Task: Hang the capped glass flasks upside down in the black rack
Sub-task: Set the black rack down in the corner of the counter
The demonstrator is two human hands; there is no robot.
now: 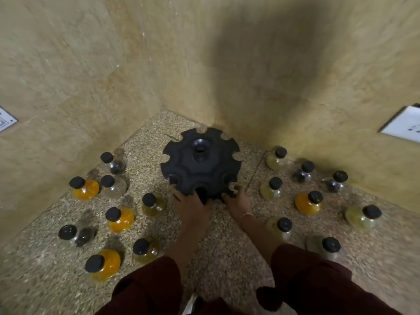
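A round black rack (pixel 201 162) with notches around its rim stands in the corner of a speckled counter. My left hand (pixel 191 206) grips its near edge, and my right hand (pixel 237 201) holds the near right edge beside it. No flask hangs in the notches that I can see. Several capped glass flasks stand upright on both sides, such as an orange-filled one (pixel 85 188) on the left, a clear one (pixel 113 186) next to it and a yellowish one (pixel 273 188) on the right. All have black caps.
Two beige stone walls (pixel 250 64) meet just behind the rack. A white switch plate (pixel 404 126) sits on the right wall and another (pixel 5 121) on the left wall. Flasks crowd the counter (pixel 229 246) left and right of my dark red sleeves.
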